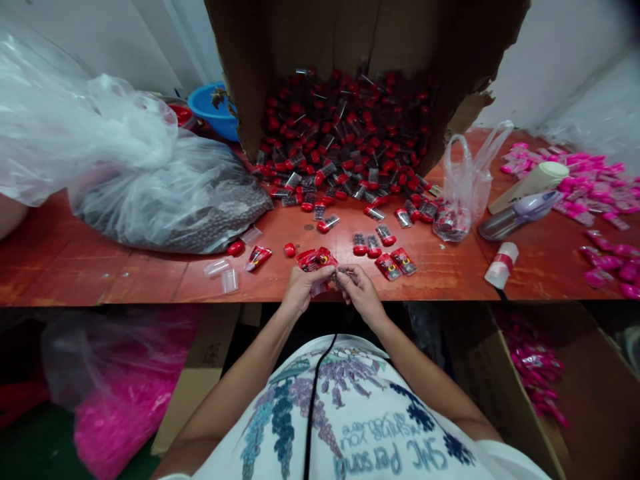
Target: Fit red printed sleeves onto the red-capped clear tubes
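My left hand [303,289] is closed at the table's front edge, its fingers around a red printed packet [325,257] with a clear lower part. My right hand [361,291] meets it with fingertips pinched together; something small and dark is between the two hands, too small to name. Another red printed packet [307,259] lies just beyond the left hand. To the right are two filled red packets [388,267] and several red-capped clear bottles of dark beads [360,244]. On the left lie a loose red cap [290,250], a red packet [259,258] and clear empty tubes [229,281].
A large cardboard box [390,33] opens toward me, spilling red-capped bottles [345,133]. A clear bag of dark beads [175,193] bulges at left. A knotted plastic bag [460,193], tumbler [515,217], white roll [501,265] and pink pieces [585,180] stand or lie right.
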The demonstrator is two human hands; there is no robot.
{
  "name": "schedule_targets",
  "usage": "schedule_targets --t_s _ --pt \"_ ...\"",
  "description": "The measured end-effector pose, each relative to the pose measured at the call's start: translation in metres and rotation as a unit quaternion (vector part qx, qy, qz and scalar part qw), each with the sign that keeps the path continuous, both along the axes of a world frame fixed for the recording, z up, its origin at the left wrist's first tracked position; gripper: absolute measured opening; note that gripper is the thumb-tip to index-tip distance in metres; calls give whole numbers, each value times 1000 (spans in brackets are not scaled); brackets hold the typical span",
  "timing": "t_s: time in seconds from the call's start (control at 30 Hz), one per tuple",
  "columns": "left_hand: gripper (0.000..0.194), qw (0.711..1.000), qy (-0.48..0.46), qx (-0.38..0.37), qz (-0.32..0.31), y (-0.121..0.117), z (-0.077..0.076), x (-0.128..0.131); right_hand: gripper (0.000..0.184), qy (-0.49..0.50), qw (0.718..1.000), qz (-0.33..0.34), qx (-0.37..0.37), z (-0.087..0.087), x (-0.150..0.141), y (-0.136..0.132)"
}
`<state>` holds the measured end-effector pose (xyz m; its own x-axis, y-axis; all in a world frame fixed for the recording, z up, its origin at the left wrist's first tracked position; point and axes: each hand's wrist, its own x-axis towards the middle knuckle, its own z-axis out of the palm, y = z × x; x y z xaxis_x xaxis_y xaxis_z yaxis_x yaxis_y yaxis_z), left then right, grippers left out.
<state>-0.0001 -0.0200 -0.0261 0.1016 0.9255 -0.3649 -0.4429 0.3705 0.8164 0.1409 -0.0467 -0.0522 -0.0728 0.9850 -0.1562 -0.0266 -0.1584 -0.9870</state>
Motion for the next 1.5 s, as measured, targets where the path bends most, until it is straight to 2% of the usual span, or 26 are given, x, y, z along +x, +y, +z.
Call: schedule_targets --t_s 0.1,0.27,0.33,0.43,0.6,0.67,0.77,0.83,0.9,0.97,1.07,1.23,1.3,1.4,1.43,1.5 --pt "29 1000 7 2 -16 2 0 -2 29 22 1000 10 -16 -2 0 -1" --pt "26 998 41 18 54 3 -3 3 28 -122 985 -42 111 2 -2 -7" --pt "24 995 59 30 70 3 -4 5 28 -151 979 -44 133 3 -2 -8" --pt "24 996 60 32 64 1 -2 5 27 -110 989 -37 93 2 -2 -6" --pt "28 1000 21 8 0 -2 1 2 32 33 999 0 -16 -1 0 0" --pt "27 1000 21 -5 -7 -4 -1 2 37 20 1000 1 -6 0 1 0" --pt "27 999 28 -19 2 -5 -6 5 41 -55 996 12 72 2 2 -1" --pt "29 999 30 -24 13 -6 -9 6 38 -83 990 23 111 1 3 0" --pt "32 999 32 -35 11 -7 -10 6 35 -73 993 22 94 -2 4 1" --pt "33 998 34 -52 6 -6 -11 4 35 -41 998 10 46 -4 5 1" --pt "34 997 28 -60 48 -3 -12 -1 34 9 1000 14 -6 -6 5 1" --pt "30 986 12 -15 165 -1 -9 -1 32 25 999 16 -20 -6 4 1" --pt "29 986 1 -8 166 -5 -7 3 33 21 1000 11 -19 -6 4 0" --pt "30 992 16 -23 125 -10 -5 9 32 -21 1000 8 14 -6 4 -2" --pt "28 991 25 -23 131 -10 -5 11 31 -47 998 7 33 -5 4 -3" --pt "24 983 34 -12 180 -10 -5 13 28 -93 993 3 71 -3 3 -6"
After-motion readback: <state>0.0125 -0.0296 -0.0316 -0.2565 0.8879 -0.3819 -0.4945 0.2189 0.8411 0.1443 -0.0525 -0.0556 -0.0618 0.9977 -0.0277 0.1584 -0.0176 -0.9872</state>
